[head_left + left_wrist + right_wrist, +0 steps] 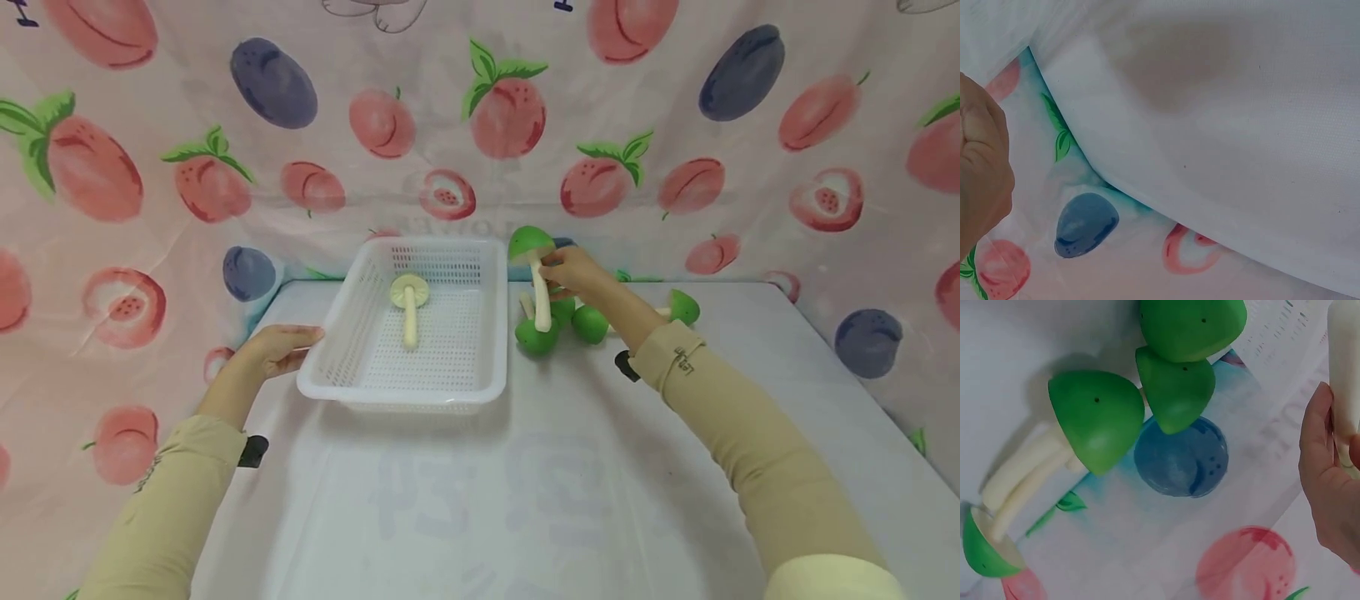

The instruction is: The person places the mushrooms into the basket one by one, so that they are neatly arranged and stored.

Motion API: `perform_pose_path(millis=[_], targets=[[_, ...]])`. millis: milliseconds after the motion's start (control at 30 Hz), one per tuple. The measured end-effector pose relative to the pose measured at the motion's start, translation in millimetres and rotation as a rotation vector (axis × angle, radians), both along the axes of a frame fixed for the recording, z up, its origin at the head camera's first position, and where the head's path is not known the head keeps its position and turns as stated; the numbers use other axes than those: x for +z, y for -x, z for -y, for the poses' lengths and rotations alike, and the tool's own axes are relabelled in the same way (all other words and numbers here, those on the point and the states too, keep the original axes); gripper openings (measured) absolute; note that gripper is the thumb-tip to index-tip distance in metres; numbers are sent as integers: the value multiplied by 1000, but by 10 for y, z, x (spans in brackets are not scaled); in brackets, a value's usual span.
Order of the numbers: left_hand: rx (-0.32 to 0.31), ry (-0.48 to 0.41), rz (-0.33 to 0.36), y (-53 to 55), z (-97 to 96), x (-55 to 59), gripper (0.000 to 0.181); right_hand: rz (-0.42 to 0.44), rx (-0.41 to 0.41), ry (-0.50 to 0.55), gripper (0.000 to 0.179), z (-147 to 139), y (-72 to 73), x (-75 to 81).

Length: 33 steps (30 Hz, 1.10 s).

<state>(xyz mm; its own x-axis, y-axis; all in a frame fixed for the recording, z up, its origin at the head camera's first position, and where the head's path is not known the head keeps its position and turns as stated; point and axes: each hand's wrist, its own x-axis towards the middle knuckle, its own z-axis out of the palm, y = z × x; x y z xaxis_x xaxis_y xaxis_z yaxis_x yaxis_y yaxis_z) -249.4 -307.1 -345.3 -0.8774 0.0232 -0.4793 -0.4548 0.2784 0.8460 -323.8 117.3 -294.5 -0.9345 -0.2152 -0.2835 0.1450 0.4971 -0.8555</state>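
- Risk, slip: the held mushroom [539, 287] is supported only near the top of its stem. A loose pinch on a smooth stem would probably let it rotate or drop.
- Risk, collision: the stem hangs just beside the right rim of the white basket [401, 394]. If moved sideways without enough lift, the stem end could strike the rim and push the basket.
- Risk, disturbance: a cluster of green mushrooms [536, 338] lies directly below and beside the right hand [573, 272]. A low wrist could knock these round caps and set them rolling.
- Risk, basket shift: the basket looks light; uneven pressure from the left hand [279, 348] may slide or tip it.
- Right fingers: closed on the stem just under the cap — thumb and fingertips on the stem, with no visible gap. The cap points up, the stem hangs down, slightly tilted.
- Left fingers: extended toward the basket, tips at its left rim. Whether the thumb pinches the rim cannot be told; the left wrist view does not show the fingertips.
- Location: the held mushroom is above the table [585, 500], outside the basket on its right. One pale-stemmed mushroom [410, 321] lies inside, underside up; another green-capped mushroom [684, 308] lies farther right, beyond the forearm.
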Motion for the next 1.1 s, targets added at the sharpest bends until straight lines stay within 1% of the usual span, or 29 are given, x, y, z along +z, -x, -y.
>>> perform_pose_path(millis=[67,133,267,367,500,633,800,933,1000,1033,1100], targets=[[-2,-1,-5,-17,8,0,64,-11,31,-12,42,63,7,32],[-10,-3,-12,-5,-4,0,63,-10,54,-19,42,102,16,62],[-14,-5,-22,29,-64,5,62,13,73,-7,42,177,44,114],[-14,6,-24,31,-76,4,62,20,78,-3,42,299,60,161],[-11,9,-20,11,-35,1,62,17,106,-20,41,507,77,188],[-11,18,-24,-12,28,0,63,15,138,-45,39,711,104,165],[-14,22,-19,-22,62,-2,64,23,136,-55,35,913,159,124],[-21,23,-6,-26,56,0,65,28,108,-38,34,1024,192,131],[-31,33,-6,-21,46,8,66,29,72,-9,33,1072,245,115],[-37,38,-8,-15,41,12,66,29,56,5,32,1092,296,90],[-42,45,-16,1,27,19,65,21,37,55,24,1118,482,-23]])
